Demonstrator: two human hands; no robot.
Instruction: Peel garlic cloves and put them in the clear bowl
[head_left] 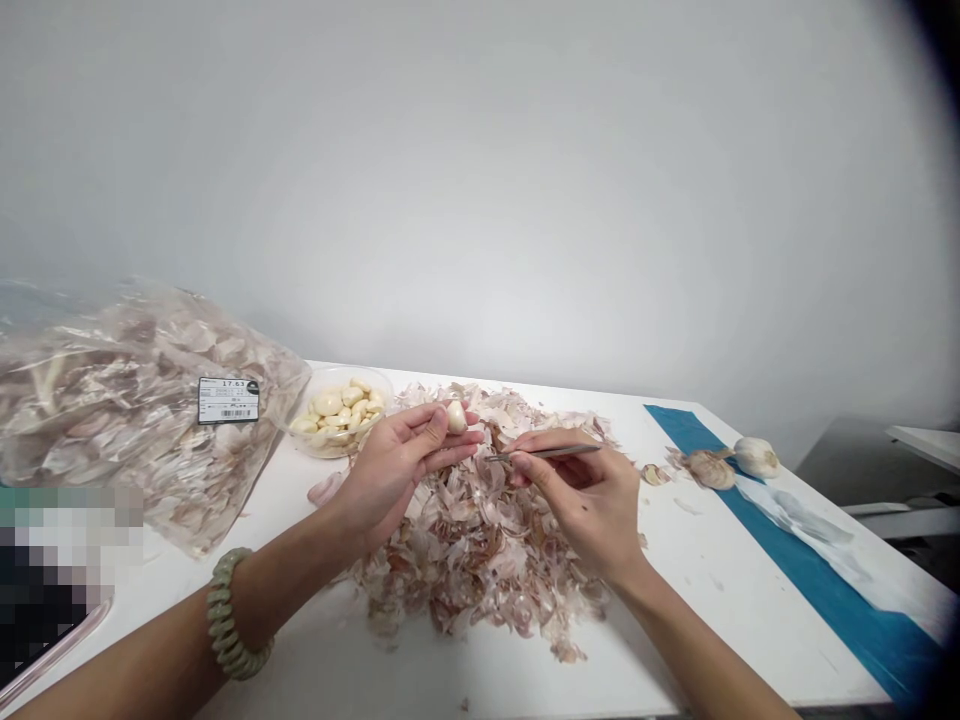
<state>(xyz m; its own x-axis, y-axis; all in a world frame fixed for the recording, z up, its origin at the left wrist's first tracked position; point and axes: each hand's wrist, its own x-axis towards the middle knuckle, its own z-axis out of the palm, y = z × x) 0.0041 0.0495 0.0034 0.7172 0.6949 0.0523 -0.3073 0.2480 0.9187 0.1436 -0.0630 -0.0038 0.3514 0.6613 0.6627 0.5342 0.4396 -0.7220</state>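
Observation:
Between the thumb and fingers of my left hand (397,465) is a pale garlic clove (456,417), held up above a heap of garlic skins (495,560). My right hand (585,490) grips a slim metal tool (555,452) with a pointed end; whether it is a small knife or tweezers I cannot tell. Its tip points left, just below and apart from the clove. Behind my left hand stands a clear plastic bowl (382,384) with several peeled cloves (341,408) in it.
A large clear bag (135,400) full of garlic skins, with a price label (228,400), fills the left. On the right lie a blue strip (795,560), a garlic bulb (756,457), a partly opened brownish bulb (709,468) and a clear plastic wrapper (806,520). A grey wall (480,180) stands behind the white table (720,610).

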